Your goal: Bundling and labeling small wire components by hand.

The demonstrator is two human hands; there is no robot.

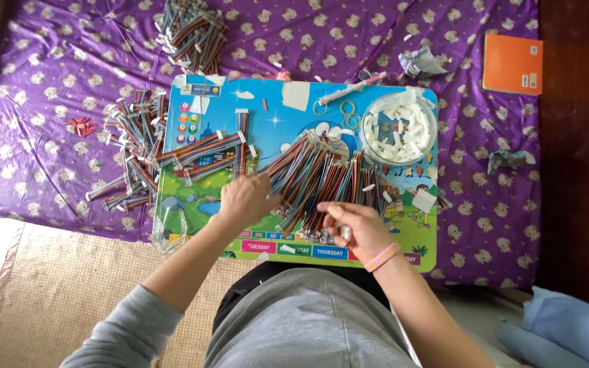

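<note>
A colourful cartoon board (185, 204) lies on a purple patterned cloth (56, 82). A fan of multicoloured ribbon cables (322, 170) is spread across the board's middle. My left hand (245, 197) rests on the left end of that fan, fingers curled on the cables. My right hand (352, 228), with a pink wristband, pinches the lower ends of several cables near the board's front edge. More cable bundles (213, 150) lie on the board's left part.
A round clear container (399, 129) of white pieces stands at the board's right rear. Cable piles lie at the far middle (189, 34) and left (131, 157). An orange book (511, 65), a pink pen (352, 88), crumpled paper (420, 61) and a woven mat (69, 286) surround them.
</note>
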